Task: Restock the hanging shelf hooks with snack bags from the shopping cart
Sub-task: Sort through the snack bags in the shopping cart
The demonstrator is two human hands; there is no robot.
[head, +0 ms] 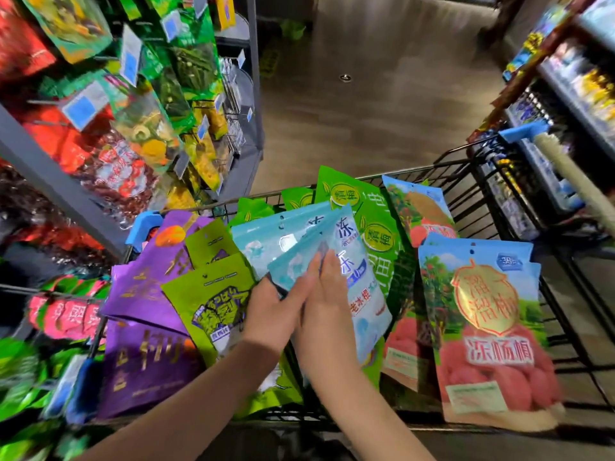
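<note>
Blue snack bags [293,234]: light-blue pouches, fanned and upright in the middle of the shopping cart [462,161], hang-holes at the top.
Front blue bag [289,269]: foremost of the fan, tilted to the right, overlapping the one behind.
Left hand [271,314]: at the lower left corner of the front blue bag, thumb and fingers closed on its edge in a pinch; forearm rising from the bottom left.
Right hand [327,294]: just beside the left hand and touching it, fingers straight and pressed flat on the face of the blue bags, tips pointing up; thumb hidden, so no grasp to be seen.
Lime bags [213,294]: just left of the hands, leaning against the blue ones.
Purple bags [146,294]: further left, stacked against the cart's left side.
Green bags [376,221]: behind and to the right of the blue fan, partly hidden by it.
Red-fruit bags [482,311]: at the cart's right side, upright, one in front of another.
Blue corner guard [143,227]: on the cart's left far corner.
Hanging shelf hooks [234,128]: wire pegs on the left rack, bare near its far end.
Hung bags [146,134]: green, yellow and red packs crowding the nearer pegs, blue price tags [81,108] in front of them.
Right shelf [565,94]: blurred packets in rows, close to the cart's right side.
Floor [366,94]: brown, beyond the cart.
</note>
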